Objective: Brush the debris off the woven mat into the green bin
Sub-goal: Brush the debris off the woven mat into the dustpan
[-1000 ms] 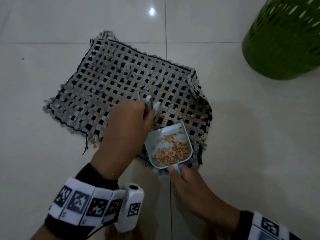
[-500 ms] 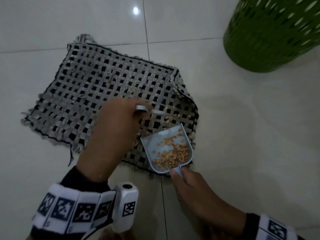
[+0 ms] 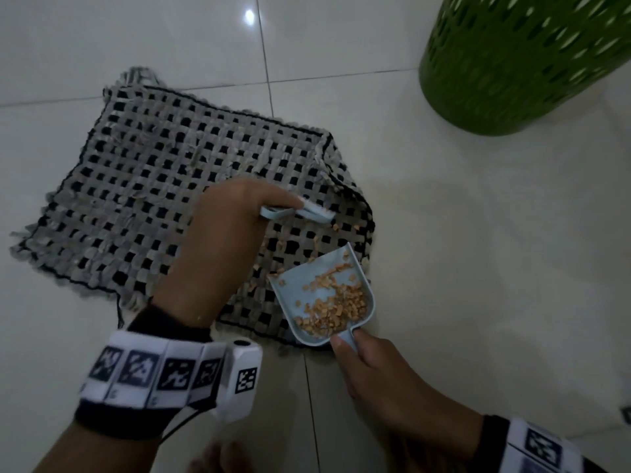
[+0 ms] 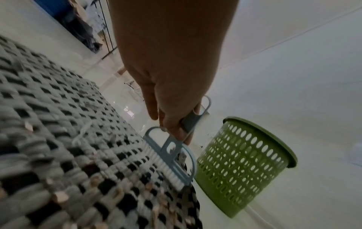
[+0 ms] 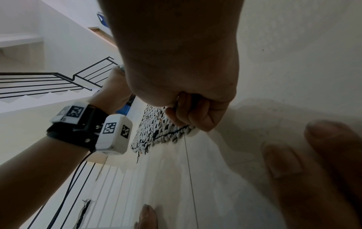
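Note:
A grey and black woven mat [image 3: 143, 199] lies flat on the tiled floor. My left hand [image 3: 232, 227] grips a small pale blue brush [image 3: 300, 213] and holds it over the mat's right part, bristles turned toward the mat [image 4: 58, 139]. In the left wrist view the brush [image 4: 172, 161] hangs from my curled fingers. Orange debris [image 3: 314, 244] is scattered between brush and dustpan. My right hand [image 3: 368, 367] grips the handle of a pale blue dustpan [image 3: 321, 295], its mouth resting on the mat's near right corner, with a heap of debris inside. The green bin [image 3: 519, 59] stands at the far right.
White glossy floor tiles [image 3: 478, 268] surround the mat. A bare foot [image 3: 218, 459] shows at the bottom edge. The right wrist view shows a stair railing [image 5: 58, 80] and toes [image 5: 323, 155] close to the camera. The green bin [image 4: 240, 167] stands just beyond the mat's corner.
My left hand has swung the brush to the right and away from the dustpan, turning it flatter. The dustpan stays at the mat's corner. The head camera has shifted toward the bin.

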